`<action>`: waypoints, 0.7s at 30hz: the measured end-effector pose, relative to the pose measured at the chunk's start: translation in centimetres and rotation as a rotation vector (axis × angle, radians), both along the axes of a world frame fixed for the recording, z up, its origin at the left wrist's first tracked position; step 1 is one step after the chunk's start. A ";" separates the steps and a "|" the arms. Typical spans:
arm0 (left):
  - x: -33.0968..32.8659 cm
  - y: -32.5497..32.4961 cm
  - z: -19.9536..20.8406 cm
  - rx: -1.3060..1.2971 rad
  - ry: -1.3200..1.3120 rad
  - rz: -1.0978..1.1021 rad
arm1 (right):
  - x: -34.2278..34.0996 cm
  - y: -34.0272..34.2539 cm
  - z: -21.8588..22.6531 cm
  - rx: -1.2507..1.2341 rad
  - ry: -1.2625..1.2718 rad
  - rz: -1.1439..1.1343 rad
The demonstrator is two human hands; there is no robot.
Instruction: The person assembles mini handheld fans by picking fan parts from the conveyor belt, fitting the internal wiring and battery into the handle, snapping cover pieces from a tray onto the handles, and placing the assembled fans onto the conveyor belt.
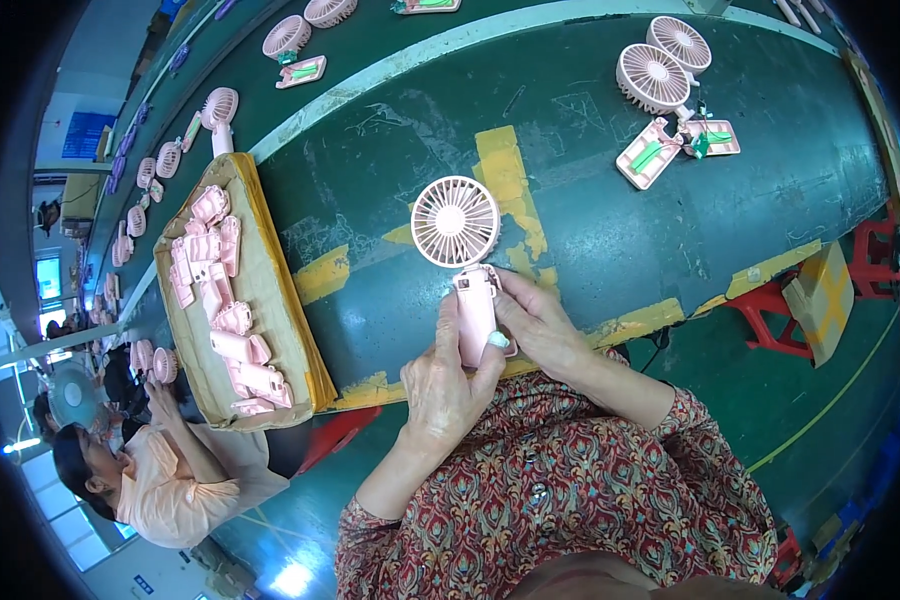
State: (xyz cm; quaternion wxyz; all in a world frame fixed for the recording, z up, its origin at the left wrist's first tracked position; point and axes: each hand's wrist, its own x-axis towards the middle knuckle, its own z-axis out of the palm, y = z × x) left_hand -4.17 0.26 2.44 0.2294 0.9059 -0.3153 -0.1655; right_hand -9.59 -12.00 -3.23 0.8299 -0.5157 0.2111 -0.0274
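A pink handheld fan point(476, 318) lies between my hands near the table's front edge, its round grille pointing away from me. My left hand point(438, 390) is closed on the lower handle, fingers along the left side and thumb across the bottom. Something whitish covers the tip of that thumb. My right hand point(538, 322) grips the handle's right side, close to the neck below the grille. A small dark slot shows near the top of the handle. The right fingertips are partly hidden behind the handle.
Left of me, a cardboard tray point(315, 372) holds several pink casing parts. At the far right lie two opened fans point(652, 80) with green parts and wires. More fans point(287, 36) line the conveyor beyond. A co-worker point(175, 480) sits at left; red stools point(778, 318) stand at right.
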 end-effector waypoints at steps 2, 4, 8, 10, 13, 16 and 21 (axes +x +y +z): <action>0.0 0.1 -0.2 -0.012 -0.016 -0.002 | -0.1 -0.2 0.6 0.108 0.028 0.022; 0.0 0.1 -0.4 -0.027 -0.032 -0.005 | -0.2 -0.4 0.8 0.212 0.057 0.042; 0.0 0.1 -0.6 -0.057 -0.048 0.004 | -0.4 -0.2 0.1 0.348 0.002 0.009; -0.1 0.2 -0.6 -0.050 -0.058 0.005 | -0.6 -0.4 0.0 0.333 -0.012 0.039; -0.1 0.3 -0.7 -0.055 -0.081 -0.013 | -0.6 -0.6 0.3 0.363 -0.014 0.117; -0.1 0.4 -1.0 -0.051 -0.152 -0.066 | -0.7 -0.5 0.6 0.314 -0.044 0.106; -0.1 0.8 -1.1 -0.087 -0.128 -0.100 | -0.7 -0.1 0.8 -0.017 -0.082 0.129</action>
